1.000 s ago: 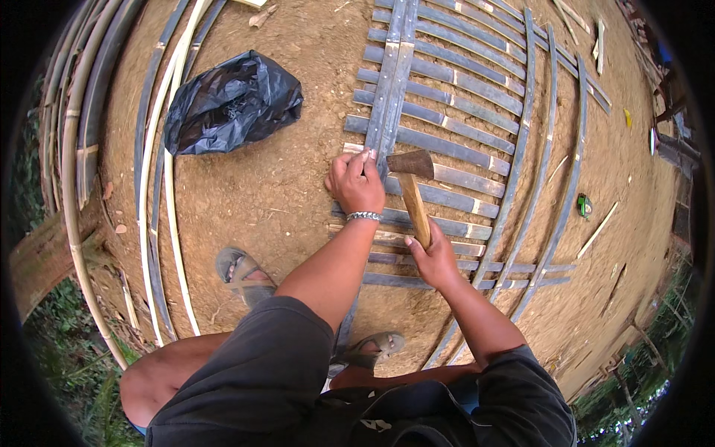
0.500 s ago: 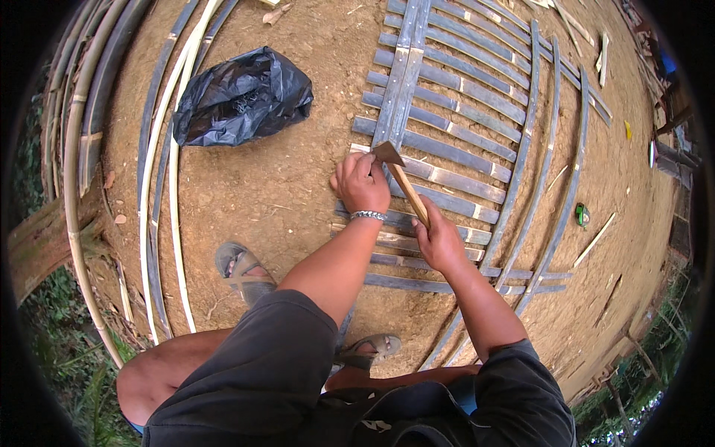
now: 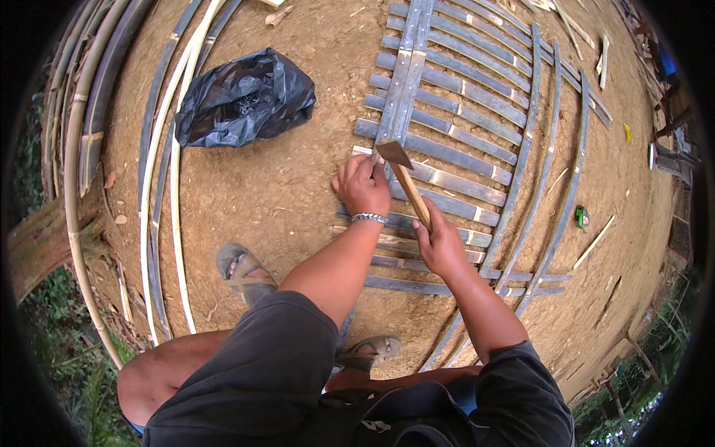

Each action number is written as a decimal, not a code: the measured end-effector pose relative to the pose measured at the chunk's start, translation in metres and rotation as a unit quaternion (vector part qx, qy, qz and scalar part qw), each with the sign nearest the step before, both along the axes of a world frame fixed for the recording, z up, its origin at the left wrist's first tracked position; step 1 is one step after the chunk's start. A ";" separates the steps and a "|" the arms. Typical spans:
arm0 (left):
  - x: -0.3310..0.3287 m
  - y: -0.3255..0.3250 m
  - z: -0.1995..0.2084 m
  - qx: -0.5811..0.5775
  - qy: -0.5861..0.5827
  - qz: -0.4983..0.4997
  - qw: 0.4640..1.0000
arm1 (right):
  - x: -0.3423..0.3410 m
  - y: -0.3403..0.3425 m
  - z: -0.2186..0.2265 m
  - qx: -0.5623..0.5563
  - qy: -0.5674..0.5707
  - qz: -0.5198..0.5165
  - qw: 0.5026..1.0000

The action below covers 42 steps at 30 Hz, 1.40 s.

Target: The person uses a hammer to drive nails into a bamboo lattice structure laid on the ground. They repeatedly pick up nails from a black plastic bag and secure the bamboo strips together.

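My right hand (image 3: 441,242) is wrapped round the wooden handle of a hammer (image 3: 411,190) with a flat, wedge-shaped metal head. Its head hovers right by the fingers of my left hand (image 3: 364,185). Those fingers are pinched together against a lengthwise split-bamboo strip (image 3: 406,80), where it crosses the slats of a bamboo lattice (image 3: 465,141). Whatever they pinch is hidden by the fingers and the hammer head. Several dark bamboo slats run under both wrists. Small pale spots dot the strip beyond my left hand.
A black plastic bag (image 3: 249,100) sits open on the dirt to the left. Long bamboo strips (image 3: 153,186) and bamboo poles (image 3: 74,134) lie farther left. On the right are a green tape measure (image 3: 582,217) and a thin pale stick (image 3: 593,241). My sandalled feet stand near the lattice.
The hammer head has shifted slightly right and its handle stands a little steeper. My left hand stays at nearly the same spot. The bag's edge has spread slightly to the right.
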<state>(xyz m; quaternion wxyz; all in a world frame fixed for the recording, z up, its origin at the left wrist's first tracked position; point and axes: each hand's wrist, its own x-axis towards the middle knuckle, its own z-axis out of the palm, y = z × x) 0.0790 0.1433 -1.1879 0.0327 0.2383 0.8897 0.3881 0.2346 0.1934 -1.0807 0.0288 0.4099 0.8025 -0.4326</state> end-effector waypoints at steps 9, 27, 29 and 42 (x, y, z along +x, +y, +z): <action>-0.001 -0.001 0.004 0.003 -0.015 -0.006 1.000 | 0.002 0.007 0.005 -0.007 -0.051 -0.001 0.999; 0.000 0.000 0.001 -0.010 -0.003 0.003 1.000 | 0.005 0.011 -0.005 0.021 -0.078 0.029 0.996; 0.000 0.000 0.000 -0.009 -0.001 0.006 1.000 | 0.005 0.009 -0.002 0.041 -0.026 0.005 0.999; 0.009 -0.003 0.010 -0.097 0.035 0.059 0.993 | 0.019 -0.002 0.005 0.034 0.065 -0.077 0.994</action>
